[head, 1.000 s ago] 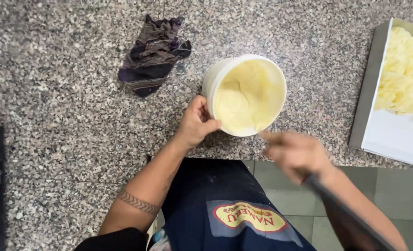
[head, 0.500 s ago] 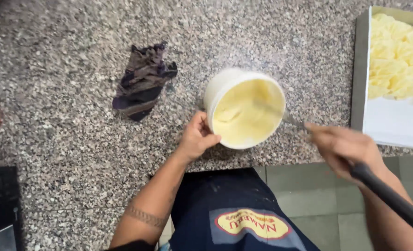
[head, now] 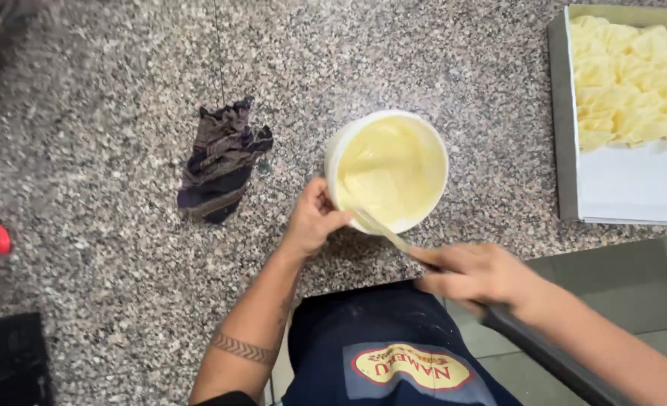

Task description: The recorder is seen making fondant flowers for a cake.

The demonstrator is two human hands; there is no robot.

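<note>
Your left hand (head: 312,223) is closed on the near-left side of the white tub (head: 387,170), steadying it on the speckled granite worktop (head: 108,301), close to the edge nearest you. The tub holds pale yellow cream smeared up its inner wall. Your right hand (head: 477,274), just off the tub's near-right rim, has its grip shut around the handle of a knife (head: 382,230), and the blade now reaches over the rim into the cream; half a second ago the blade was out clear of the tub, so you have brought it back in, and I judge you are scraping or loading cream again. The tub has drifted slightly toward the centre of your view while your left hand kept its hold. To the left of the tub lies a crumpled dark cloth (head: 220,162); to its right, well apart, stands a tray (head: 566,150) of pale yellow pieces.
</note>
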